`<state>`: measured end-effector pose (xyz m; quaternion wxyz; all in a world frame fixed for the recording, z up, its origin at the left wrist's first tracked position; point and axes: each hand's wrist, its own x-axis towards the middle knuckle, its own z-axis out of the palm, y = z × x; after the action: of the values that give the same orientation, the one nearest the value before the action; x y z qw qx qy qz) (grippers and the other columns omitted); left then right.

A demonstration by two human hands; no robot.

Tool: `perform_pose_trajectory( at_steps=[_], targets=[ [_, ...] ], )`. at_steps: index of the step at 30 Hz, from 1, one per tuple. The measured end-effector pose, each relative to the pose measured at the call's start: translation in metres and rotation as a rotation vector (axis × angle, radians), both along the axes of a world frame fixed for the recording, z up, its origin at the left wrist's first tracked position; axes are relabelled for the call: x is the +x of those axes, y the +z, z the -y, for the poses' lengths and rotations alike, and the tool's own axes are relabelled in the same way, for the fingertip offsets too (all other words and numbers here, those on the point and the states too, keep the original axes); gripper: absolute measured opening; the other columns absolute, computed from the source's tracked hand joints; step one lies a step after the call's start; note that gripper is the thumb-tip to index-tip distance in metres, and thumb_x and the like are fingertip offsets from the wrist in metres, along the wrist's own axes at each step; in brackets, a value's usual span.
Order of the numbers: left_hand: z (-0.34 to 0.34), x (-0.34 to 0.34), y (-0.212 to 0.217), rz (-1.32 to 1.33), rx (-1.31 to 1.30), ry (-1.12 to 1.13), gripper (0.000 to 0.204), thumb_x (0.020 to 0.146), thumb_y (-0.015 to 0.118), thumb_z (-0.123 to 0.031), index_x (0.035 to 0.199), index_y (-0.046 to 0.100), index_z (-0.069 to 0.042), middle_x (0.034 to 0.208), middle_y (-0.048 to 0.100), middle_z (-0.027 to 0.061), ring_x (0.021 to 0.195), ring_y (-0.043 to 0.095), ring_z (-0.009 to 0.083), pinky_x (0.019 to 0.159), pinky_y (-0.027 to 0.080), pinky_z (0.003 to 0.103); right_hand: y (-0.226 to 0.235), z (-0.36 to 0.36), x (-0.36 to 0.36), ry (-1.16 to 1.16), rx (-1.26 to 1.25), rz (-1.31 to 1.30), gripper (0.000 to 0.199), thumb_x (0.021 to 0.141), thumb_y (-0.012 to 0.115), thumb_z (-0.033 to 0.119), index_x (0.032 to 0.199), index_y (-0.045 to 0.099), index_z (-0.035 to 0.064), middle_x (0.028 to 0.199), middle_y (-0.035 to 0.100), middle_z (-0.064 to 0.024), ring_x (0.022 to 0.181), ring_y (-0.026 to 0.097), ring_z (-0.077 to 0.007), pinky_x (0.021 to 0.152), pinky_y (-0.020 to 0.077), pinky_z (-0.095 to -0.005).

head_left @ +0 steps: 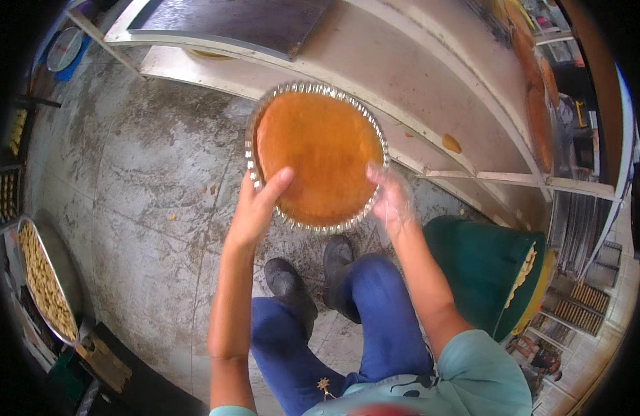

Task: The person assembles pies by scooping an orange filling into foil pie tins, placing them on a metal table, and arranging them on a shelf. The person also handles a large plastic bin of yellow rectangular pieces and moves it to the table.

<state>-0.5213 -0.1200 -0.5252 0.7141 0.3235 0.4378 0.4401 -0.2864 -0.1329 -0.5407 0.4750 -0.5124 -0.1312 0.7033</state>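
A round, flat, orange-brown cake [318,149] lies in a shiny silver tray with a fluted rim [320,89], held up in front of me above the floor. My left hand [254,211] grips the tray's lower left edge, its thumb over the rim at the cake's side. At the lower right edge, my right hand [391,197] has its thumb over the rim; clear plastic seems to cover this hand. The other fingers of both hands are mostly hidden under or behind the tray.
White wooden shelving [403,69] runs just beyond the cake, with a dark metal sheet [230,24] on top. Near my right forearm stands a green bin [465,267]. A metal basin [72,284] of small tan pieces is at left. A scale [65,50] sits far left.
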Motion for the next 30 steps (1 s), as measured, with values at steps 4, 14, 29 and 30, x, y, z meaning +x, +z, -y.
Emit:
perform_pose_trajectory(
  at_steps=[4, 14, 29, 30],
  targets=[
    [-0.052, 0.036, -0.027, 0.139, 0.167, -0.038, 0.061, 0.09, 0.053, -0.04, 0.13, 0.039, 0.004, 0.123, 0.051, 0.013, 0.113, 0.048, 0.021, 0.094, 0.039, 0.035, -0.023, -0.033, 0.02, -0.281, 0.14, 0.039, 0.056, 0.076, 0.069, 0.017, 0.122, 0.044, -0.0028, 0.118, 0.051, -0.015, 0.11, 0.051, -0.0303, 0.096, 0.0417, -0.0479],
    [-0.17, 0.16, -0.096, -0.715, 1.203, 0.044, 0.043, 0.088, 0.053, -0.03, 0.121, 0.048, -0.004, 0.114, 0.053, 0.0199, 0.106, 0.05, 0.0358, 0.091, 0.041, 0.041, -0.04, -0.06, 0.156, -0.699, 0.43, 0.096, 0.037, 0.082, 0.064, 0.018, 0.114, 0.051, 0.0053, 0.114, 0.054, -0.01, 0.104, 0.052, -0.0257, 0.086, 0.0468, -0.0418],
    [-0.189, 0.189, -0.13, -0.864, 1.052, -0.012, 0.067, 0.086, 0.052, -0.041, 0.135, 0.029, -0.001, 0.134, 0.033, 0.0247, 0.126, 0.028, 0.0401, 0.104, 0.026, 0.046, -0.037, 0.042, 0.19, -0.888, 0.565, -0.096, 0.05, 0.077, 0.065, 0.012, 0.121, 0.045, 0.001, 0.12, 0.05, -0.0148, 0.114, 0.047, -0.0327, 0.098, 0.0387, -0.0495],
    [-0.191, 0.189, -0.131, -0.89, 1.046, -0.016, 0.068, 0.086, 0.052, -0.042, 0.135, 0.029, -0.001, 0.134, 0.033, 0.0246, 0.126, 0.028, 0.0401, 0.104, 0.025, 0.046, -0.037, 0.048, 0.186, -0.87, 0.571, -0.107, 0.05, 0.076, 0.066, 0.013, 0.12, 0.045, 0.0009, 0.119, 0.05, -0.0151, 0.113, 0.047, -0.0333, 0.098, 0.0394, -0.0498]
  ],
)
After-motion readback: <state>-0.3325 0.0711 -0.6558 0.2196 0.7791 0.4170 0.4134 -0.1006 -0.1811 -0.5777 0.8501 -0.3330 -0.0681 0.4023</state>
